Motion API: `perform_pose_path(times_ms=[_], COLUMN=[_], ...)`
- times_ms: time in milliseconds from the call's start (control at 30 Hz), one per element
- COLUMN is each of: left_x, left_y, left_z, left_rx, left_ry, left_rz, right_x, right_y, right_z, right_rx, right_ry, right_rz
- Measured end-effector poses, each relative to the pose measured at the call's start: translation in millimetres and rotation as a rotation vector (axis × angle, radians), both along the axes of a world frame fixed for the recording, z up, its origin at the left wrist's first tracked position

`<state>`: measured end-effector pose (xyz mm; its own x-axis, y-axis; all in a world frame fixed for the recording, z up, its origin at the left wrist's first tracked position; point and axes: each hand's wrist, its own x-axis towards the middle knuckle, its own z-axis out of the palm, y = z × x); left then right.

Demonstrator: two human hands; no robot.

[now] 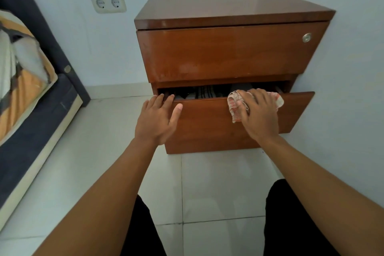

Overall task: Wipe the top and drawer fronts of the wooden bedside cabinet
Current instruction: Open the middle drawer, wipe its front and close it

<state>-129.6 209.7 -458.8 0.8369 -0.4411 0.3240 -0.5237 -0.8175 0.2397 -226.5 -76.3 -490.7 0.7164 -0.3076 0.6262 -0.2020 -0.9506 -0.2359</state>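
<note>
The wooden bedside cabinet (228, 6) stands in a white corner with a bare glossy top. Its upper drawer front (224, 52) is closed and carries a round metal lock at the right. The lower drawer (203, 129) is pulled partly out, with folded dark and striped cloth inside. My left hand (158, 118) rests on the drawer's top left edge, fingers hooked over the rim and spread. My right hand (259, 114) presses a red-and-white checked rag (234, 108) against the drawer's upper edge, right of centre.
A bed with a dark frame (41, 110) and an orange and white cover runs along the left. A double wall socket (108, 3) sits left of the cabinet. White floor tiles (218, 189) lie in front, with my dark-clothed knees at the bottom.
</note>
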Motion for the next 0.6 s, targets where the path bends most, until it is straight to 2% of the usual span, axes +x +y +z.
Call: perform_pose_path(times_ms=[300, 467, 600], left_x=[-1, 3, 7], left_y=[-6, -13, -7], left_z=[-10, -25, -32], left_rx=[-0.02, -0.082, -0.09], left_ry=[-0.096, -0.216, -0.354], left_rz=[0.064, 0.103, 0.026], right_x=[7, 20, 18], right_y=[-8, 3, -1], right_z=[0, -13, -27], right_rx=[-0.005, -0.011, -0.083], right_ry=[-0.068, -0.155, -0.254], right_rz=[-0.117, -0.176, -0.138])
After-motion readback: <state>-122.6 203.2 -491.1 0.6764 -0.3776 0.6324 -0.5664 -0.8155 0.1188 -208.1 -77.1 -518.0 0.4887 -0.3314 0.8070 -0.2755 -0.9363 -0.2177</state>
